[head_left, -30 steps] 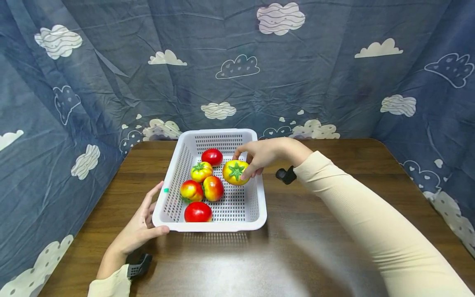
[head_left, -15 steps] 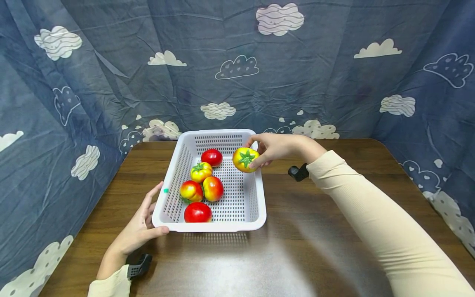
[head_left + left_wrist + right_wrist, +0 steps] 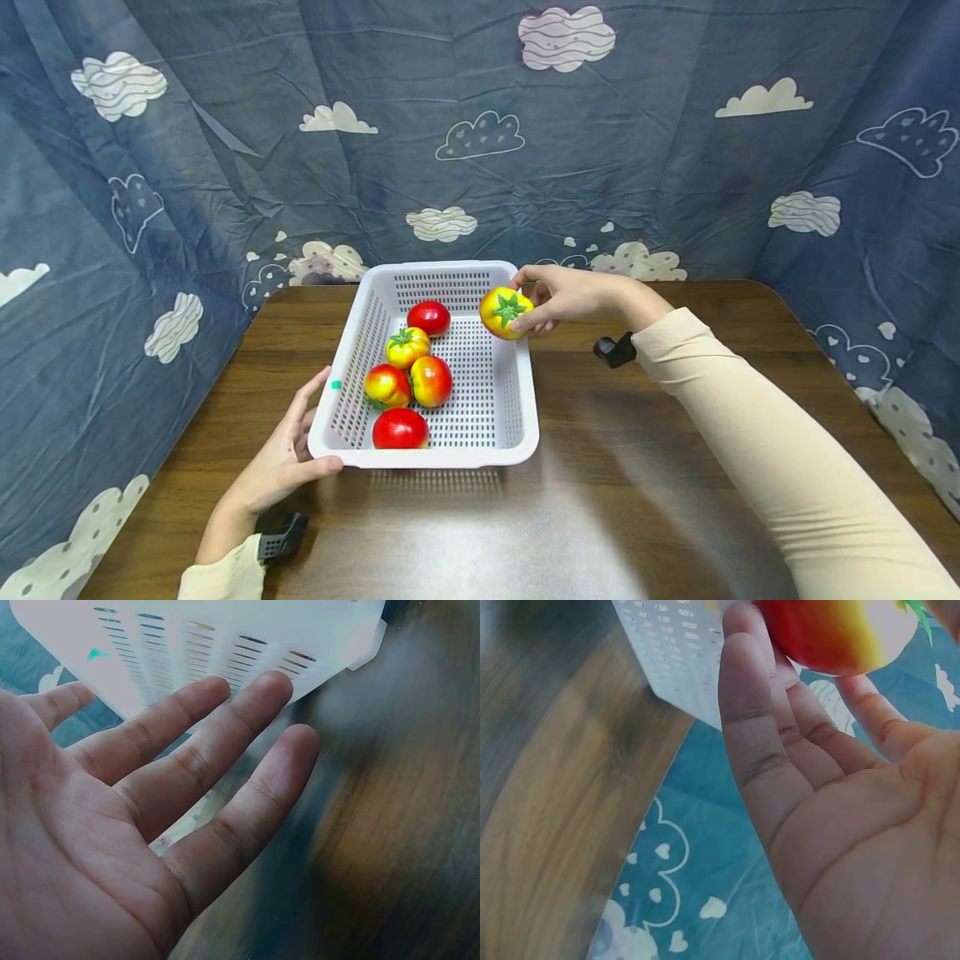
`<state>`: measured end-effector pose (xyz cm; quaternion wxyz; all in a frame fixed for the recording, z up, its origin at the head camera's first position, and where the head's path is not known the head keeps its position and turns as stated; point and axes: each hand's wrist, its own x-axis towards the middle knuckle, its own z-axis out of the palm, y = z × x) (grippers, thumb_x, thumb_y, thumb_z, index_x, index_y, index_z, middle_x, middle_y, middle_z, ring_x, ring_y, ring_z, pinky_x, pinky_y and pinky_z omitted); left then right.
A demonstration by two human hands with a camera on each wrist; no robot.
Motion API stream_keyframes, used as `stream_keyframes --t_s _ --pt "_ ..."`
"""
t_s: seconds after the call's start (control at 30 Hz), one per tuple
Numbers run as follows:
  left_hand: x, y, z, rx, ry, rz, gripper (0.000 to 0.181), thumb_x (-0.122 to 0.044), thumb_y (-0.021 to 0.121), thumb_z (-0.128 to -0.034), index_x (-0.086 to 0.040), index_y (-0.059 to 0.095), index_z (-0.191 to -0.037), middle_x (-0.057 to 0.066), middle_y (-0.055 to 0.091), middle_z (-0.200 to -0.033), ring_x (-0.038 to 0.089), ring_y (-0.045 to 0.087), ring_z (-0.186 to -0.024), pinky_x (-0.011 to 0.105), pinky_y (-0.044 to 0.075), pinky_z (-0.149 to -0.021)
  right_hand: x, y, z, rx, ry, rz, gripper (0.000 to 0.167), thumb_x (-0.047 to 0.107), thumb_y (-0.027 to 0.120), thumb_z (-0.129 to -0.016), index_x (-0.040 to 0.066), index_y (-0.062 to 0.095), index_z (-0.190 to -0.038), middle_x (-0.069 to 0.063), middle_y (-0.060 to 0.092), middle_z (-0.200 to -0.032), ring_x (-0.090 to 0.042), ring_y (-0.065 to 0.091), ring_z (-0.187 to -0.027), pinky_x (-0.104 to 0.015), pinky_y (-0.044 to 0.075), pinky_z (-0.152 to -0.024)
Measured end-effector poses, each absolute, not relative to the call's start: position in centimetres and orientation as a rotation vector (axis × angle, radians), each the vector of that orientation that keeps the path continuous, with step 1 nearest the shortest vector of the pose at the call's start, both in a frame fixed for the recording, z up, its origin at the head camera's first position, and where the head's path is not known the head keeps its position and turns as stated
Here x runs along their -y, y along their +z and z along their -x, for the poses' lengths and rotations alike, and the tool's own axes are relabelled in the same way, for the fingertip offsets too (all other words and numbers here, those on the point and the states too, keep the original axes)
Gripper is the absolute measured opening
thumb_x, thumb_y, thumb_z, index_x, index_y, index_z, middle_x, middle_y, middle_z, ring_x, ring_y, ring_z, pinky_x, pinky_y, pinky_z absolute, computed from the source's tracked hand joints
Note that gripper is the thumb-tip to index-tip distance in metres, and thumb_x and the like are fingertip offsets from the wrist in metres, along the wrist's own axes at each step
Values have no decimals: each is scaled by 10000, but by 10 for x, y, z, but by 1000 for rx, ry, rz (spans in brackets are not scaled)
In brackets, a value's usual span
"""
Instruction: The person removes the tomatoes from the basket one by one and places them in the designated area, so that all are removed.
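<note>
My right hand (image 3: 573, 296) pinches a yellow-and-red toy tomato (image 3: 501, 317) with a green star-shaped top. It holds the tomato above the right wall of a white perforated plastic basket (image 3: 480, 457). In the right wrist view, the tomato's red-to-yellow side (image 3: 836, 634) shows between fingertips and thumb. My left hand (image 3: 273, 462) rests at the basket's near left corner, thumb by the front rim and fingers along the left side. The left wrist view shows those fingers (image 3: 202, 761) nearly straight against or close to the slotted wall.
Inside the basket's left half lie two red fruits (image 3: 401, 428) and several red-and-yellow tomatoes (image 3: 431, 381). The basket stands on a brown wooden table (image 3: 637, 475). A blue cloud-print curtain (image 3: 480, 192) hangs behind and at both sides.
My right hand has moved the tomato up and to the right, from over the basket's inside to above its right wall. The left hand and the basket have stayed in place.
</note>
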<state>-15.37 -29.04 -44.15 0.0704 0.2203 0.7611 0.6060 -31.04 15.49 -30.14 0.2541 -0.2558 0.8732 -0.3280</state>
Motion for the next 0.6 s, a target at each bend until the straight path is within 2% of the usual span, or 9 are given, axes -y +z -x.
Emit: stream_keyframes --t_s 0.2,0.4,0.6 --pt "290 -441 153 -2291 1823 -661 1137 26 785 -876 -236 84 -1732 419 430 -1550 140 716 -1189 301 613 -918 -164 -305 313 -2397 -925 661 622 312 766 -1002 49 443 -1464 -159 712 -1106 -213 722 -927 -352 606 -846" --pt "291 -441 153 -2283 1831 -673 1135 34 786 -877 -226 87 -1733 349 483 -1539 154 720 -1191 305 614 -919 -175 -310 316 -2409 -1000 592 619 332 763 -1002 60 448 -1461 -154 712 -1109 -201 726 -927 -308 595 -829" --pt "291 -442 154 -2279 1833 -678 1132 23 791 -882 -225 87 -1733 373 456 -1553 154 716 -1200 307 613 -922 -187 -316 317 -2413 -1078 508 641 341 763 -999 71 431 -1475 -171 711 -1109 -200 728 -941 -315 594 -852"
